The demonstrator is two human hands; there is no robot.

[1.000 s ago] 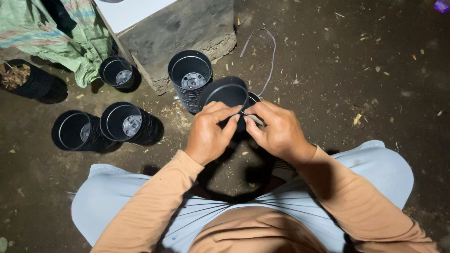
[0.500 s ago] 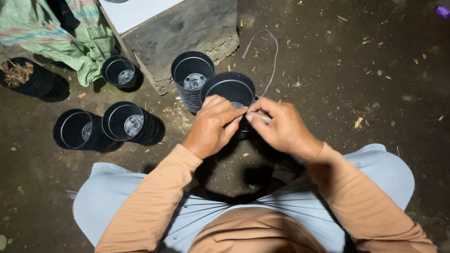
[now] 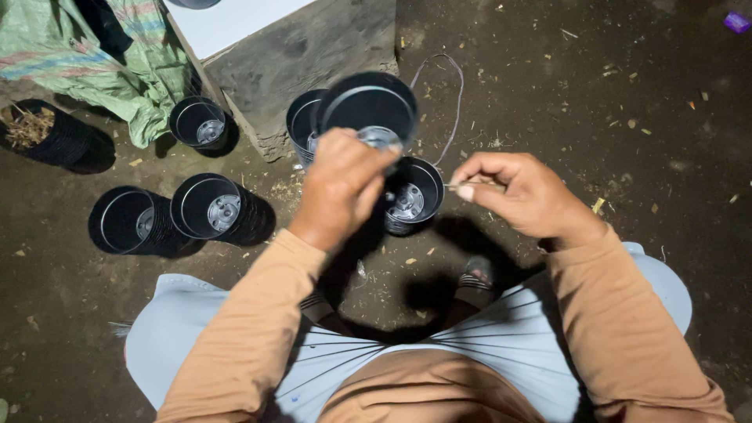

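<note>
Black plastic pot (image 3: 368, 106), lifted off the ground in the left hand (image 3: 341, 188), mouth tipped toward the camera, a silvery disc just showing at its base. Fingers curled round the rim and lower wall, thumb tucked under. Right hand (image 3: 521, 196) pinched tight on a thin pale stick or wire end (image 3: 458, 186), thumb against forefinger, tip aimed left toward the raised pot but not touching it. Directly beneath, a second black pot (image 3: 411, 196) upright on the dirt, metal disc fitted in its bottom. Behind the raised pot, another black pot (image 3: 301, 125) against the concrete block (image 3: 313, 55). Further left, three more open pots (image 3: 207, 207) on the ground, at least two with a disc in place. By that count, probably well under way: several pots seemingly finished, the one in hand midway, stick not yet inserted. Thin cord (image 3: 454, 102) looped on the soil beyond; green sack (image 3: 78, 55) at far left; knees in pale trousers (image 3: 658, 290) at either side.
</note>
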